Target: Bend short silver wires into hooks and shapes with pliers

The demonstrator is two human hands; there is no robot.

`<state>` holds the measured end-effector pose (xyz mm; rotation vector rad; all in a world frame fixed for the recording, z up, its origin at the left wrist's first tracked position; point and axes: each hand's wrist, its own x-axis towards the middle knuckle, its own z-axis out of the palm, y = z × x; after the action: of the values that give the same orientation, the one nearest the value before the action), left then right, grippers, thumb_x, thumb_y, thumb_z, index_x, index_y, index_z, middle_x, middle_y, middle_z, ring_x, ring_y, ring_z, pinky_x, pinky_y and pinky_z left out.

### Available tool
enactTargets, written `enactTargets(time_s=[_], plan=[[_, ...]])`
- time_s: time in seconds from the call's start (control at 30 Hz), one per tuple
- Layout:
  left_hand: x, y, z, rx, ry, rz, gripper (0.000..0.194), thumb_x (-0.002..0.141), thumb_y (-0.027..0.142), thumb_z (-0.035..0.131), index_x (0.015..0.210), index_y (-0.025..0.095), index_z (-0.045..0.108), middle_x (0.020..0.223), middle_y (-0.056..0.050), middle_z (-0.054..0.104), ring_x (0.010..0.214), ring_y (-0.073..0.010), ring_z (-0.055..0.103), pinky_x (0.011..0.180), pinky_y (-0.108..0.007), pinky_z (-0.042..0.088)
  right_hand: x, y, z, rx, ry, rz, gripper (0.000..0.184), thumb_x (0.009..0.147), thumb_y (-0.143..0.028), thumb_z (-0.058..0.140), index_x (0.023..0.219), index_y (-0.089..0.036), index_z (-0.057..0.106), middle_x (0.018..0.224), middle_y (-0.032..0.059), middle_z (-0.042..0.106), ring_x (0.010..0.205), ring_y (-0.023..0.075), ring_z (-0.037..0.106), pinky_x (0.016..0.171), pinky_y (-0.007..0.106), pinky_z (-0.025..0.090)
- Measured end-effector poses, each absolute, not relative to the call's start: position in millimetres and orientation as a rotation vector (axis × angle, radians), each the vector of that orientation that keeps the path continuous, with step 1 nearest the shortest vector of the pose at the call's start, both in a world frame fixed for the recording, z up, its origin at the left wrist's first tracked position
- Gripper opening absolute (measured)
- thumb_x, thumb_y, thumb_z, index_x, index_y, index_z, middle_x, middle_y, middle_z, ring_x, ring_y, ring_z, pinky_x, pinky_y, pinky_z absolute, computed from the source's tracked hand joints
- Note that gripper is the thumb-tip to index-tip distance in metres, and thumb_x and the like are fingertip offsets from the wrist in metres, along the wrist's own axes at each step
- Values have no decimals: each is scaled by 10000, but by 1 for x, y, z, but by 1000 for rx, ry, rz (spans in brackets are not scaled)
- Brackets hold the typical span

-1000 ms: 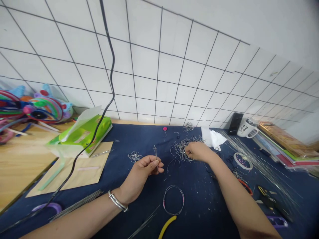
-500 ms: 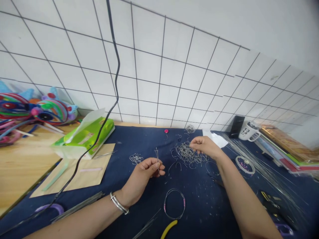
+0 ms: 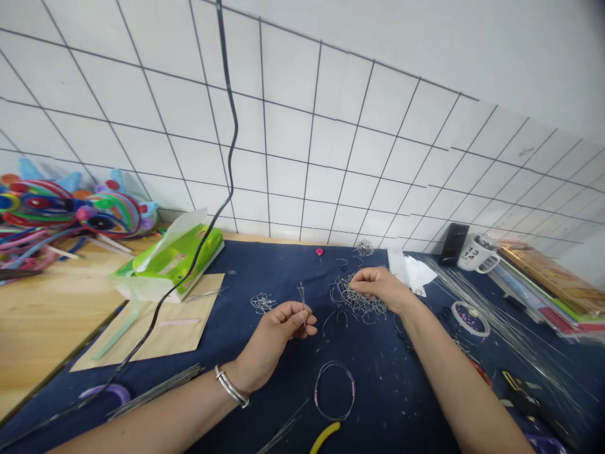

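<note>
Moved: right hand, leftward over the wire pile
Wire ring: flat on blue cloth
Left hand: fingers clamped on thin wires
Right fingertips: together at the pile; cannot tell whether holding wire

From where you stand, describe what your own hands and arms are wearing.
The left hand has a shiny silver-coloured bangle at its wrist, a rounded metal band with an overlapping part. The right hand shows no glove, ring or bracelet. No sleeve shows on either forearm.
</note>
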<state>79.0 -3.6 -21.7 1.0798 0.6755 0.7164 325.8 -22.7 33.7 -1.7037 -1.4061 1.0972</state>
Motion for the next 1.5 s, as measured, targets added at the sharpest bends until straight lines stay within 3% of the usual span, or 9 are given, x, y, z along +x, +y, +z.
enactTargets(time_s=[0.23,0.53,1.17,1.33,1.5], plan=[[79,-3,-23,1076,672,716,228,770,359,549,862,152,570,840,-65,639,717,-147,595,657,-258,421,325,-21,31,-1670,-1322,1176,218,671,-365,611,753,-165,583,578,-33,503,480,57,406,439,181,317],[78,-1,-23,1027,669,701,238,755,365,567,842,143,566,827,-71,643,693,-139,595,616,-243,423,268,-28,19,-1557,-1405,1385,221,694,-367,584,764,-158,570,660,14,607,471,57,468,405,162,331],[76,0,-23,910,578,503,243,742,352,598,806,124,542,830,-72,610,698,-134,598,601,-228,438,237,-37,17,-1585,-1557,1080,137,730,-288,546,708,-160,591,616,5,632,506,83,527,453,179,393],[75,1,-23,862,535,492,218,750,318,599,803,117,532,803,-56,587,667,-107,575,592,-214,423,231,-42,17,-1568,-1608,864,127,745,-258,531,693,-171,608,645,-5,632,605,103,561,572,208,422],[75,2,-24,844,510,525,185,742,272,614,802,123,520,770,-31,565,606,-73,535,547,-191,387,230,-43,14,-1573,-1632,785,128,749,-257,527,686,-177,605,635,-16,610,607,103,535,566,207,400]])
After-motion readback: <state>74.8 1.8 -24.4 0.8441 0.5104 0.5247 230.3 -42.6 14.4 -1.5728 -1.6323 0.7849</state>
